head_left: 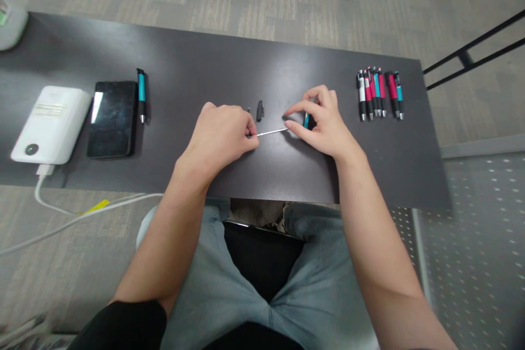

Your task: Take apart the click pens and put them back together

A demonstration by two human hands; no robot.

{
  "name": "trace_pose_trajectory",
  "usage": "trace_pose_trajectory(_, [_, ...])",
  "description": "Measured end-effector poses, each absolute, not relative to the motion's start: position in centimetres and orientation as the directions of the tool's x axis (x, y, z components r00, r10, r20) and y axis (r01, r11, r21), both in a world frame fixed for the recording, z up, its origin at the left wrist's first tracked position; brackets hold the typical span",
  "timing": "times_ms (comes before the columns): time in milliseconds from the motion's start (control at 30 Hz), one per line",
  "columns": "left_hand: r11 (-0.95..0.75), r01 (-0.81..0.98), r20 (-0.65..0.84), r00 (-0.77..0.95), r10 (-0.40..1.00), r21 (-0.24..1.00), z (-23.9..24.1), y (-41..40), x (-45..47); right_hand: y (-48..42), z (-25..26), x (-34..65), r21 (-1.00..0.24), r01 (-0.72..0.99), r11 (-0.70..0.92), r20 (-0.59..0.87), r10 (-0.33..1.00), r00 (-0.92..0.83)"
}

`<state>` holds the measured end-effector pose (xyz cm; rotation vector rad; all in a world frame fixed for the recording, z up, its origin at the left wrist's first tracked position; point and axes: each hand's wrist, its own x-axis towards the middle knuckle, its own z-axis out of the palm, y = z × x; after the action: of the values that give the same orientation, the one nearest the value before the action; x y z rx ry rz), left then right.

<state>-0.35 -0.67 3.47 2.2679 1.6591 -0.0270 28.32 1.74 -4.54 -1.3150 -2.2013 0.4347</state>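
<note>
My left hand (223, 134) is closed, thumb and fingertips pinching one end of a thin silver pen refill (272, 132) above the dark table. The refill points right, its far end by the thumb of my right hand (322, 120). My right thumb and index finger are apart in a loose curve. A teal pen barrel (306, 120) shows partly behind that thumb; whether the hidden fingers touch it I cannot see. Between my hands lie a small black pen part (260, 111) with a clip and, left of it, a tiny piece (248, 110), partly hidden by my left hand.
Several red, teal and white pens (379, 93) lie in a row on the right of the table (197, 65). Leftward are a teal pen (141, 95), a black phone-like device (112, 119) and a white power bank (51, 124) with a white cable (82, 219) hanging over the front edge.
</note>
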Motion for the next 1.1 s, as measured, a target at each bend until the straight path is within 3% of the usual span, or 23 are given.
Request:
trace_pose_trajectory(167, [-0.236, 0.926, -0.249, 0.313, 0.916, 0.295, 3.3, -0.1, -1.3, 1.1, -4.1, 27.6, -0.474, 0.724, 0.501, 0.209, 0.863, -0.461])
trace_pose_trajectory(433, [-0.318, 0.843, -0.1, 0.396, 0.913, 0.434, 1.5, -0.2, -2.0, 1.1, -4.7, 26.7, -0.493, 0.677, 0.546, 0.245, 0.834, -0.494])
trace_pose_trajectory(633, [-0.34, 0.801, -0.117, 0.448, 0.886, 0.494, 1.3, 0.1, -2.5, 0.7, -4.3, 25.9, -0.503, 0.668, 0.548, 0.213, 0.828, -0.519])
trace_pose_trajectory(800, [-0.317, 0.688, -0.13, 0.514, 0.848, 0.653, 1.1, 0.7, -4.1, 0.7, -4.1, 25.9, -0.546, 0.635, 0.547, 0.232, 0.827, -0.512])
trace_pose_trajectory(1100, [-0.37, 0.603, 0.127, 0.406, 0.905, 0.707, 1.6, 0.8, -4.2, 0.5, -3.7, 25.7, -0.553, 0.645, 0.527, 0.321, 0.85, -0.418])
